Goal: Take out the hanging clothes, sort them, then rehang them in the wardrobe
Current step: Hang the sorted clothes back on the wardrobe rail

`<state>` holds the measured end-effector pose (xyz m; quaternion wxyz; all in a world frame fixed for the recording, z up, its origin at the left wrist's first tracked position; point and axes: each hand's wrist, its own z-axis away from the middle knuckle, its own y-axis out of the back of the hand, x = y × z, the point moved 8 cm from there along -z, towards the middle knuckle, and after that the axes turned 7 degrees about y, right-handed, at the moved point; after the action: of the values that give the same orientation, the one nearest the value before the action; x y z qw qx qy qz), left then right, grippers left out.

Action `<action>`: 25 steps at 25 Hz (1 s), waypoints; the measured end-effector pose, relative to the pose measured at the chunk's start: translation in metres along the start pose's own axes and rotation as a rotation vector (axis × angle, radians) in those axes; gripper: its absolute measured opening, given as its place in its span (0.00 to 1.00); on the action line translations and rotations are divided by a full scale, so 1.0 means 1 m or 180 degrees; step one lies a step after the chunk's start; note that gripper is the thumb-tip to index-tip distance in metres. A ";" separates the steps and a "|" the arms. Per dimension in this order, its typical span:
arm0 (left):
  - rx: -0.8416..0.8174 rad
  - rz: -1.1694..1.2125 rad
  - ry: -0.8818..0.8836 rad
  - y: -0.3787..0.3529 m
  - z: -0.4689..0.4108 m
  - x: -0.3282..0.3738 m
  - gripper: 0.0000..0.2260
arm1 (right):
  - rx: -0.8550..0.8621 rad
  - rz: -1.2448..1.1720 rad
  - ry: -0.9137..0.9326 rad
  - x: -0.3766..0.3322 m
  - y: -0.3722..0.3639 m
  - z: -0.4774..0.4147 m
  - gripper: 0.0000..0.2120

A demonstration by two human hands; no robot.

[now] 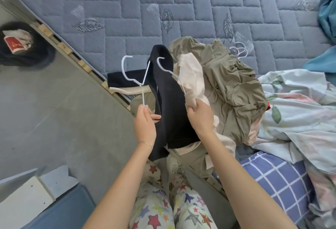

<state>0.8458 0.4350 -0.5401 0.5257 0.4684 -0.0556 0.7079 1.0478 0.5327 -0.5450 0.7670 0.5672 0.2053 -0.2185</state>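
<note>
Clothes are out & heaped on the quilted mattress (127, 10); wardrobe not in view. Olive jacket (234, 83) lies in the pile, pale hangers (239, 50) by its collar. Sorting looks approx. midway, rehanging not begun. Black garment (169, 101) hangs btwn the hands, which are apart. Right hand (200, 116) grips cream knit top (190, 76); left hand (145, 123) pinches white wire hanger (138, 78).

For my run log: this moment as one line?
step: sorting; left hand: pinches white hanger; right hand: grips cream garment; black garment: hangs between hands; olive clothes: piled on mattress
</note>
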 end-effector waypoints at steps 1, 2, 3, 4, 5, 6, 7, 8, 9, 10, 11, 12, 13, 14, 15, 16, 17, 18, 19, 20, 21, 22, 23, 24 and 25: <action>0.0078 0.0071 -0.0032 0.017 0.006 0.010 0.15 | 0.0015 -0.0053 0.0053 -0.015 0.011 0.003 0.10; 0.0142 0.0124 -0.0066 0.034 0.012 0.020 0.15 | 0.0025 -0.0104 0.0127 -0.032 0.020 0.007 0.10; 0.0208 0.0171 -0.0107 0.054 0.020 0.031 0.14 | 0.0013 -0.0141 0.0232 -0.054 0.030 0.013 0.11; 0.0266 0.0189 -0.0153 0.074 0.026 0.040 0.14 | -0.0024 -0.0157 0.0356 -0.077 0.038 0.019 0.11; 0.0330 0.0206 -0.0190 0.094 0.032 0.048 0.14 | -0.0079 -0.0154 0.0507 -0.102 0.044 0.026 0.12; 0.0405 0.0254 -0.0207 0.118 0.038 0.054 0.14 | -0.0152 -0.0153 0.0667 -0.131 0.047 0.034 0.13; 0.0489 0.0323 -0.0202 0.141 0.043 0.057 0.14 | -0.0233 -0.0176 0.0814 -0.159 0.050 0.043 0.13; 0.0610 0.0412 -0.0176 0.170 0.049 0.058 0.14 | -0.0329 -0.0200 0.0954 -0.189 0.049 0.054 0.12; 0.0722 0.0488 -0.0154 0.197 0.054 0.059 0.14 | -0.0402 -0.0228 0.1068 -0.219 0.046 0.063 0.12; 0.0818 0.0563 -0.0123 0.222 0.059 0.060 0.14 | -0.0471 -0.0250 0.1167 -0.247 0.041 0.072 0.11; 0.0906 0.0644 -0.0105 0.248 0.062 0.061 0.14 | -0.0535 -0.0280 0.1271 -0.276 0.034 0.082 0.11; 0.0990 0.0719 -0.0099 0.273 0.063 0.062 0.14 | -0.0590 -0.0310 0.1382 -0.304 0.025 0.091 0.11; 0.1088 0.0783 -0.0091 0.303 0.063 0.062 0.14 | -0.0665 -0.0325 0.1500 -0.336 0.013 0.102 0.11; 0.1171 0.0799 -0.0072 0.329 0.061 0.063 0.14 | -0.0725 -0.0332 0.1593 -0.365 0.002 0.113 0.11; 0.1249 0.0807 -0.0062 0.354 0.058 0.061 0.14 | -0.0776 -0.0333 0.1673 -0.393 -0.009 0.123 0.11; 0.1317 0.0849 -0.0056 0.381 0.054 0.060 0.14 | -0.0841 -0.0343 0.1723 -0.421 -0.022 0.132 0.10; 0.1368 0.0898 -0.0053 0.405 0.051 0.057 0.14 | -0.0914 -0.0387 0.1748 -0.447 -0.034 0.143 0.10; 0.1430 0.0957 -0.0049 0.434 0.046 0.052 0.14 | -0.1001 -0.0438 0.1767 -0.475 -0.050 0.154 0.10; 0.1473 0.0997 -0.0044 0.459 0.040 0.049 0.14 | -0.1069 -0.0495 0.1776 -0.499 -0.063 0.163 0.10; 0.1517 0.1029 -0.0052 0.482 0.036 0.047 0.14 | -0.1120 -0.0549 0.1799 -0.522 -0.075 0.171 0.10; 0.1573 0.1064 -0.0059 0.507 0.030 0.046 0.14 | -0.1169 -0.0588 0.1860 -0.548 -0.087 0.178 0.10; 0.1623 0.1112 -0.0052 0.529 0.024 0.045 0.13 | -0.1217 -0.0607 0.1958 -0.572 -0.097 0.185 0.10; 0.1694 0.1195 -0.0032 0.553 0.017 0.043 0.13 | -0.1286 -0.0603 0.2079 -0.598 -0.108 0.192 0.11; 0.1763 0.1290 -0.0006 0.574 0.011 0.042 0.13 | -0.1353 -0.0582 0.2200 -0.623 -0.117 0.198 0.10; 0.1839 0.1376 0.0005 0.594 0.005 0.041 0.13 | -0.1413 -0.0550 0.2323 -0.646 -0.127 0.203 0.10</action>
<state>0.3752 0.1989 -0.2617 0.2098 0.5746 0.0494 0.7896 0.4594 0.3712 -0.2251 0.7265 0.4093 0.5516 -0.0176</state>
